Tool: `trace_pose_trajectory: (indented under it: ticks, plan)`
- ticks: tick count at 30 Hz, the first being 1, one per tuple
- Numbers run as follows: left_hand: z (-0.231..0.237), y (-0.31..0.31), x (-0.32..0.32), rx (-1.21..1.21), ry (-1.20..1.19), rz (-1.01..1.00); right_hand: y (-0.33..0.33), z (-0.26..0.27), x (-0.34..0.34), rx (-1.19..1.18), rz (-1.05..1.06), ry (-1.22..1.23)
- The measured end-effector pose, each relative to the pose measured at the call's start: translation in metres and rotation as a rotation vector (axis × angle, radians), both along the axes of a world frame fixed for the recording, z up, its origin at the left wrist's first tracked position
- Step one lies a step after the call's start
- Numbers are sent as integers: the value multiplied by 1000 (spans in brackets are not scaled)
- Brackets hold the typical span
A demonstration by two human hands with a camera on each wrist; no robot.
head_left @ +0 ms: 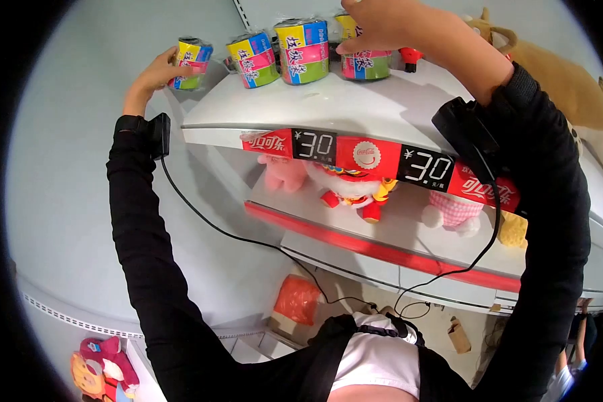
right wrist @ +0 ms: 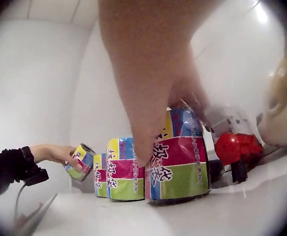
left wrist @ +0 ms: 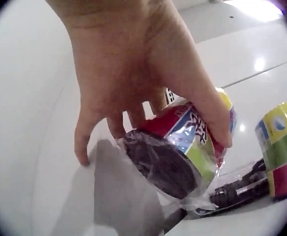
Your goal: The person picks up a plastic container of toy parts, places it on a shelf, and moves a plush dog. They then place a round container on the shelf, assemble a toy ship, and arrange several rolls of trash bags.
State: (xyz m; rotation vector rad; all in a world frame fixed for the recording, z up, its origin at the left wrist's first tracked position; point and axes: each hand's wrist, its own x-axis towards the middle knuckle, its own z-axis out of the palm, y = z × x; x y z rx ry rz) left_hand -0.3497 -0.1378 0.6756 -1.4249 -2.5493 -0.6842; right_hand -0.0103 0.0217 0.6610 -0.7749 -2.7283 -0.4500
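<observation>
My left hand (head_left: 155, 75) grips a colourful plastic-wrapped roll (head_left: 191, 64) at the left end of the top shelf; in the left wrist view the roll (left wrist: 187, 142) is tilted, its dark end showing, with the thumb across its label. Two similar rolls (head_left: 253, 60) (head_left: 303, 52) stand upright to its right. My right hand (head_left: 388, 25) holds the rightmost roll (head_left: 366, 65) from above and behind; in the right wrist view that roll (right wrist: 180, 162) stands on the shelf, the thumb at its left side and the other fingers partly hidden.
A small red object (head_left: 410, 56) and a large tan plush (head_left: 556, 74) are right of the rolls on the white shelf (head_left: 248, 110). Plush toys (head_left: 355, 191) sit on the shelf below, under red price strips (head_left: 365, 154). A black cable (head_left: 248, 240) hangs between the wrists.
</observation>
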Motion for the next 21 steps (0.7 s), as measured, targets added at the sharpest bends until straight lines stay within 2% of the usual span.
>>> trace_pose_trajectory:
  ticks: [2, 8, 9, 12, 13, 15, 21]
  plan:
    - [-5, 2, -9, 50, 59, -72, -5, 1, 3, -11, -5, 1]
    - [-31, 20, -6, 274, -253, -293, -4, 0, 2, -16, 22, 14]
    - [-34, 22, -3, 256, -328, -255, -4, 0, 1, -17, 19, 13]
    - [-48, 29, 1, 203, -430, -420, -5, 1, 2, -22, 16, 18]
    - [-47, 27, 2, 104, -491, -321, -1, -3, 0, 37, 17, 25]
    - [-47, 27, -2, 80, -524, -341, 6, -10, -4, 155, 18, 37]
    - [-43, 26, 7, 57, -508, -327, 5, -9, -3, 154, 13, 24]
